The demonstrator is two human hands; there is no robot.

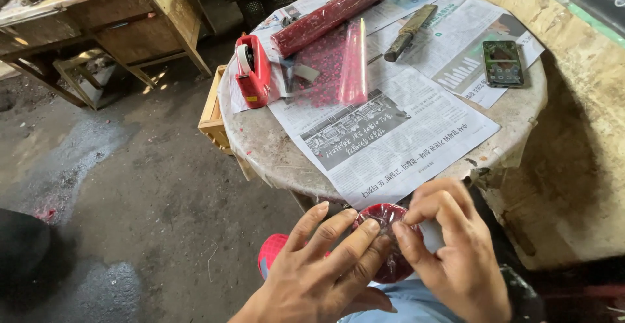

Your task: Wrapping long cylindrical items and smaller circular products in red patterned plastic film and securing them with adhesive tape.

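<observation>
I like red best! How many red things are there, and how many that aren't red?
Red: 4 (round wrapped thing, wrap roll, cut wrap sheet, tape dispenser)
Not red: 2 (knife, phone)
Total: 6

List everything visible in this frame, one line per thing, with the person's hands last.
Wrapped round item: one, dark red under clear film, held between both hands below the table edge.
Film roll: one, red, lying across the table's far side.
Loose film sheet: one, red patterned, beside the roll.
Tape dispenser: one, red, table's left edge.
Knife: one, dark handle, on newspaper.
Phone: one, dark, table's right.
Newspaper: several sheets, covering the round table.
Wooden bench: one, brown, upper left.
Left hand: fingers on the item.
Right hand: pinching the film.
</observation>
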